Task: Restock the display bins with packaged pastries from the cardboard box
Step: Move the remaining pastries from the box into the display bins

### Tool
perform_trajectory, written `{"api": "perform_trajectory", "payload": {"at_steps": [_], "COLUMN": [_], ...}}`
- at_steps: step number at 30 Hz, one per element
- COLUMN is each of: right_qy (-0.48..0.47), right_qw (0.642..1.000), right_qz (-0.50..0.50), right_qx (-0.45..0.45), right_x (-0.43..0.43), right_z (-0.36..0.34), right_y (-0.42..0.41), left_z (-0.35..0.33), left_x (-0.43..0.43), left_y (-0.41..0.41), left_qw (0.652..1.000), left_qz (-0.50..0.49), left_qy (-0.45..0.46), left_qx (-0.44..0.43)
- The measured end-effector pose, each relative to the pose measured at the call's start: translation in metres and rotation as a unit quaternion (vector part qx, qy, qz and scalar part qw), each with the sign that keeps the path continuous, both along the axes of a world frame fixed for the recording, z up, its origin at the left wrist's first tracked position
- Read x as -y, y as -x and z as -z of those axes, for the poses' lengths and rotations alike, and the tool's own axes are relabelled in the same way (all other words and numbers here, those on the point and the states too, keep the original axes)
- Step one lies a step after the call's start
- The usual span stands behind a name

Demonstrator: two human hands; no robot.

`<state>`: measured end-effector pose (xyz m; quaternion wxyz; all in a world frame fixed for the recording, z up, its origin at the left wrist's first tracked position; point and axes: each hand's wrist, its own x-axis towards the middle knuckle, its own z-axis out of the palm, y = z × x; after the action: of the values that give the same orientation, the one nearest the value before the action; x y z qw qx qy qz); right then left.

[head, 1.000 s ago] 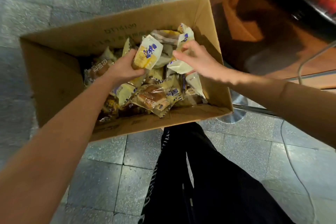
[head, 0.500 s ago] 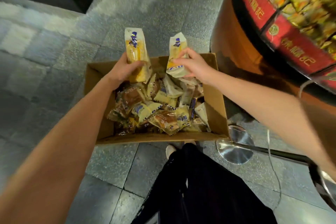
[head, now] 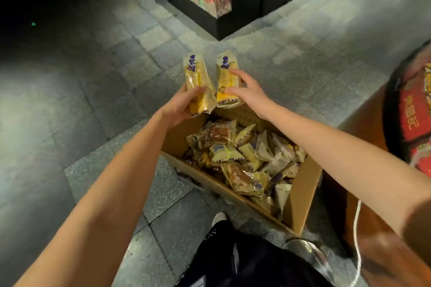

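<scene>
Both of my hands are raised at the centre of the frame, above the far end of the cardboard box (head: pixel 300 193). My left hand (head: pixel 184 106) curls its fingers round the lower half of one packaged pastry (head: pixel 197 72), held upright. My right hand (head: pixel 247 93) holds a second packaged pastry (head: pixel 227 77) just beside it, seemingly pinched between thumb and outstretched fingers, though blur hides the grip. The box sits lower right on the tiled floor (head: pixel 93 123), heaped with wrapped pastries (head: pixel 242 179). A red display bin (head: pixel 412 119) shows at the right edge.
</scene>
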<state>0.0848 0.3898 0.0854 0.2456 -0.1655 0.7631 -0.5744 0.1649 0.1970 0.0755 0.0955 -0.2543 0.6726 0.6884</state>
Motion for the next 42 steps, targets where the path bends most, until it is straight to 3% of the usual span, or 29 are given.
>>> {"api": "perform_trajectory", "payload": {"at_steps": [9,16,21,33,42], "right_qy": [0.045,0.045,0.038,0.027,0.062], "right_qw": [0.972,0.913,0.867,0.720,0.602], "right_qz": [-0.228,-0.405,-0.495,-0.690,-0.790], "right_qx": [-0.033,-0.026,0.044,0.070,0.097], "right_x": [0.091,0.142,0.166,0.157,0.087], "right_z": [-0.032,-0.028,-0.029,-0.029,-0.047], "right_y": [-0.091,-0.202,-0.292,-0.587,-0.824], "left_z": [-0.002,-0.006,-0.019,-0.036,-0.046], "left_x": [0.042,0.041,0.020,-0.123,-0.246], "left_y": [-0.164,-0.321,-0.445,-0.740,-0.940], "left_qw": [0.979,0.920,0.882,0.748,0.605], "left_qz": [-0.196,-0.383,-0.468,-0.659,-0.791], "left_qy": [-0.004,-0.041,0.003,0.040,0.087], "left_qx": [-0.053,-0.078,-0.056,-0.068,-0.025]}}
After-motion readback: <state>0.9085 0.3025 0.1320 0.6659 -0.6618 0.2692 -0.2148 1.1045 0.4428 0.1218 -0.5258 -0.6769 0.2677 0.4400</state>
